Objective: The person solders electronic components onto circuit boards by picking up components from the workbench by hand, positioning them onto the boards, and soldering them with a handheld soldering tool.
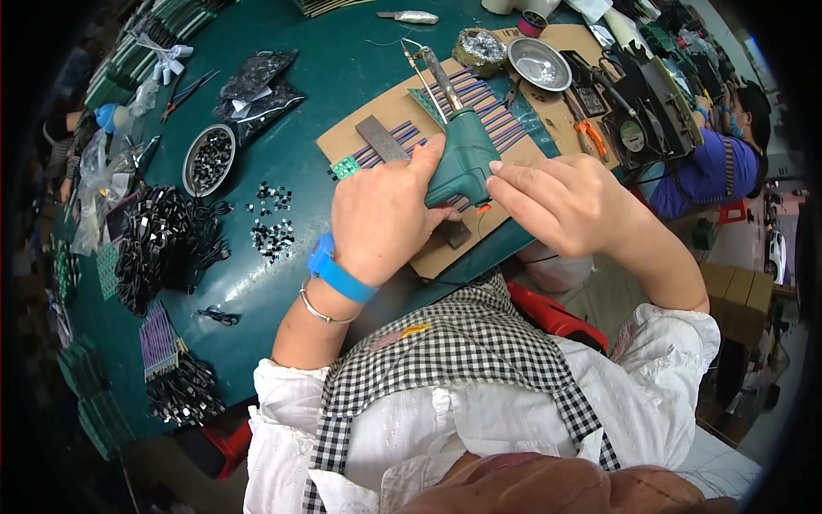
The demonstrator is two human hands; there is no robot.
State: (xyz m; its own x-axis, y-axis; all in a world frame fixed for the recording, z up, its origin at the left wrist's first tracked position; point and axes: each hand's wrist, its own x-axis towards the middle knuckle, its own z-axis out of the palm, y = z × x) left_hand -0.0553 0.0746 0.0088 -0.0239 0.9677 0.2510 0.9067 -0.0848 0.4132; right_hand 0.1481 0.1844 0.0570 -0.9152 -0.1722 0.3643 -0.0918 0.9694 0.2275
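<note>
My left hand [385, 206] is wrapped round a green soldering gun [467, 158], its thumb lying along the body. The gun's metal barrel [441, 81] and a thin feed tube point away from me, meeting near the tip. At the gun's rear, my right hand [556, 201] has its fingers pinched together against the housing; whatever they hold is too small or hidden to make out. Underneath lies a cardboard sheet [342, 141] with rows of striped coloured wires [505, 128], a dark flat bar [381, 137] and a small green circuit board [345, 167].
On the left are a metal bowl of small black parts [210, 160], loose connectors [272, 240], bundled black cables [158, 248] and pliers [190, 94]. Far right stand a metal dish [539, 64], orange-handled cutters [591, 137] and an open black case [655, 116]. A co-worker [711, 163] sits beyond.
</note>
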